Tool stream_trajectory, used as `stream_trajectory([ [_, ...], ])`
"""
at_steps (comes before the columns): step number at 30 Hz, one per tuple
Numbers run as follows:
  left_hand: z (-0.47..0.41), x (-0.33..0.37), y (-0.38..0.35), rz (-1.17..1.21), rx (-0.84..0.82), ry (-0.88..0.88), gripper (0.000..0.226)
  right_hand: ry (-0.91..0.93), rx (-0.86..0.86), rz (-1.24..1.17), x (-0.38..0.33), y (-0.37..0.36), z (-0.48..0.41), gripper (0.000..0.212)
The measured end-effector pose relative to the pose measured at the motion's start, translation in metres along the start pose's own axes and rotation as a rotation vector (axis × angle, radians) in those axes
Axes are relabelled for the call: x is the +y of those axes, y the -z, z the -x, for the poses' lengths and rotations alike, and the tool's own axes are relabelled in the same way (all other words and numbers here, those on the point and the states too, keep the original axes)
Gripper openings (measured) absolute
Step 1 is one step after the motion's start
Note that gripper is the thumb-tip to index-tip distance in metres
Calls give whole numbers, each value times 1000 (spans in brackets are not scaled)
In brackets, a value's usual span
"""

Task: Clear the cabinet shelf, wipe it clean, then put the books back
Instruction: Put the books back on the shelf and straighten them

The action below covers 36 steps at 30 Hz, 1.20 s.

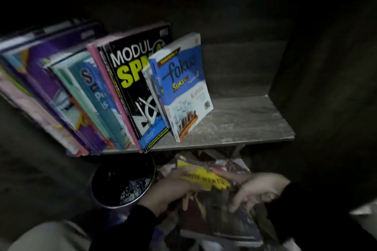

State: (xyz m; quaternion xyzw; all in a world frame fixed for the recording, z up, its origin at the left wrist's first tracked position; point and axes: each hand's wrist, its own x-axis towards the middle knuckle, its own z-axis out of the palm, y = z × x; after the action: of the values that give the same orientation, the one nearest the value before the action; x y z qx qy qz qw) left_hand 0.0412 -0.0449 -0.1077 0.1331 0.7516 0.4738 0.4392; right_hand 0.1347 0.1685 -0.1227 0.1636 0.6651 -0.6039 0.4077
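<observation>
A grey wooden cabinet shelf (240, 124) carries a row of books leaning left: a blue "fokus" book (183, 87) at the right end, a black "MODUL" book (134, 79) beside it, then teal, purple and pink ones (61, 87). Below the shelf lies a pile of books. On top of the pile is a dark book with a yellow title band (206, 181). My left hand (169, 189) grips this book's left edge, fingers curled under it. My right hand (257, 191) holds its right side with the fingers spread over the cover. Both hands are blurred.
A round dark metal container (122, 183) with something glittering inside stands under the shelf, left of the pile. The cabinet's right wall (318, 67) and back panel are dark. The right half of the shelf board is bare and dusty.
</observation>
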Motion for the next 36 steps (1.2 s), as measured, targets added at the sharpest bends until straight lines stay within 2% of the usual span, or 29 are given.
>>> stream_trajectory([
  [2,18,24,2,-13,14,-92,53,123,100,138,-20,3,26,118],
  [4,31,47,4,-32,10,-220,67,300,224,245,-44,7,49,123],
  [7,27,73,2,-235,96,-475,75,461,473,452,-77,24,63,131],
  [10,0,86,-6,-355,306,-605,75,581,790,630,-96,47,50,131],
  [16,-70,97,-7,-403,690,-775,68,720,1030,707,-125,91,5,129],
  [21,-119,96,-3,-422,824,-821,70,784,1118,733,-141,122,-28,130],
  [27,-140,96,-12,-460,944,-906,74,778,1081,771,-150,146,-40,125],
  [32,-144,85,-12,-701,1068,-799,110,657,1065,856,-144,145,-49,114],
  [36,-143,73,-15,-841,1092,-692,112,630,1099,811,-127,138,-60,102],
])
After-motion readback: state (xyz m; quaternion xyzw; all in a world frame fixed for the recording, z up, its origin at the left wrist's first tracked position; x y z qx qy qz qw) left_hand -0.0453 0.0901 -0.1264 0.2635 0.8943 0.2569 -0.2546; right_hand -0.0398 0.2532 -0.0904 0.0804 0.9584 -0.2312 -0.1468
